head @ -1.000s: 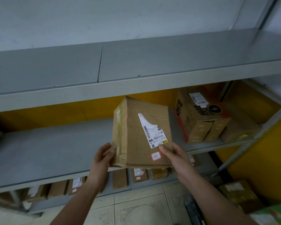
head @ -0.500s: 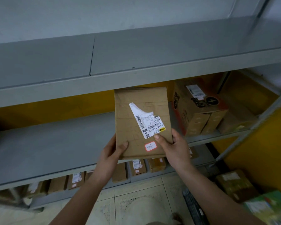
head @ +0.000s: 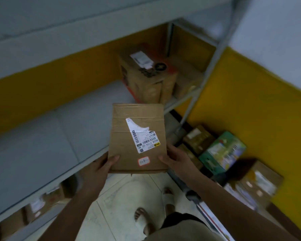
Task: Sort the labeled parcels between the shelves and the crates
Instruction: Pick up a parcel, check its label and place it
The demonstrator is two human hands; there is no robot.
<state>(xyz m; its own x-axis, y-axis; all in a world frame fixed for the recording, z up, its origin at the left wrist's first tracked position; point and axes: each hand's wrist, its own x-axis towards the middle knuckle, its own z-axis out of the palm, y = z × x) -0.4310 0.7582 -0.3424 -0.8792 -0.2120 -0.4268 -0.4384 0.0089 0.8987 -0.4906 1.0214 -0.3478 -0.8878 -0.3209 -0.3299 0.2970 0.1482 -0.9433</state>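
Cardboard, brown and creased, forms the flat parcel (head: 137,138), held face-up in the air over the front edge of the grey metal shelf (head: 42,136), touching no surface.

Hands: the left hand (head: 101,169) grips the lower left corner and the right hand (head: 174,159) the lower right; each thumb is pressed on the top face and the fingers are curled out of sight beneath.

Markings: a torn white shipping label (head: 142,136) with barcodes sits mid-face; a small red-bordered sticker (head: 143,161) lies below it, between the thumbs; neither is covered.

Step in hand, as judged: reading the label to fix the destination. Thumbs should stay off both markings; the face should be level and square to the eye, as the print is small; support should remain under both corners, since the parcel looks thin and liable to bend; it should be set down flat, label up.

Surroundings: a larger labelled box (head: 146,79) stands at the shelf's right end, well apart from the parcel; small parcels (head: 40,204) line the lower shelf; a green printed carton (head: 222,152) and brown boxes (head: 261,180) sit on the floor by the yellow wall (head: 250,101); the floor is pale tile (head: 121,197); no crate can be identified; lighting is dim.
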